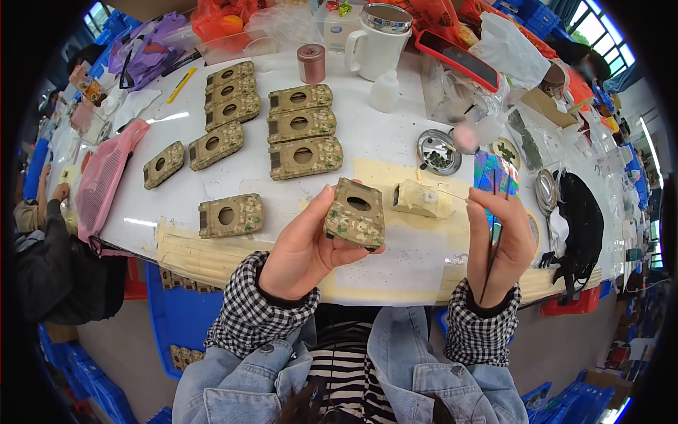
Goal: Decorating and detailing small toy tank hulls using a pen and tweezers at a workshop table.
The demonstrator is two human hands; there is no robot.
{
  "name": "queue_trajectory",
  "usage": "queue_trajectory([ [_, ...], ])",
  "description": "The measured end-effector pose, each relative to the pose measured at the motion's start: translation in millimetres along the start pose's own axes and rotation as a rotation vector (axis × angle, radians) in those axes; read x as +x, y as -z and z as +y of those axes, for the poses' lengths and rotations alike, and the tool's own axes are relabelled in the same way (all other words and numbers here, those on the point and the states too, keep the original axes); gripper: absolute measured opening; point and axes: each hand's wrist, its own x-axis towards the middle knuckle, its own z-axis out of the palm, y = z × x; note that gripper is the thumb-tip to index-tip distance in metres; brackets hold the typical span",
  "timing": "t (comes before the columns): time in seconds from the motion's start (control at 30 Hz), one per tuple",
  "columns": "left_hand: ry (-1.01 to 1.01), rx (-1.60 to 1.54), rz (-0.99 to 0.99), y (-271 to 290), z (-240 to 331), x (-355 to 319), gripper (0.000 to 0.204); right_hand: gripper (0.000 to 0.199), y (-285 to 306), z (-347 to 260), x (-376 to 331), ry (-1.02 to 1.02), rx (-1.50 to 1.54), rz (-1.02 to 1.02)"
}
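My left hand [300, 251] holds a camouflage-painted model tank hull [364, 225] tilted up over the table, its round top opening facing me. My right hand [514, 244] is closed around dark tweezers [492, 244] that stand upright along the palm. Between that thumb and forefinger a thin, light stick-like tool points left; its exact kind is too fine to make out. Its tip is close to a small block wrapped in masking tape [417, 200]. Another camouflage hull [244, 212] lies left of my left hand, and several more hulls [304, 155] stand in rows farther back.
A round metal dish [439, 164] with small green pieces lies at the back right. Behind are a white mug [378, 53], a squeeze bottle [385, 92] and a red-cased phone [458, 60]. A pink mesh basket [109, 180] is left, a black bag [580, 219] right.
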Motion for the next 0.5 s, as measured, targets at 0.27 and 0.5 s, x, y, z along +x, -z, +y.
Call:
queue_trajectory([
  [0.27,0.021,0.073,0.059,-3,-1,1,0.056,0.011,-23,-17,2,0.029,0.446,-0.159],
  [0.5,0.007,0.085,0.086,-6,-2,1,0.054,0.007,-37,-14,-2,-0.019,0.522,-0.186],
])
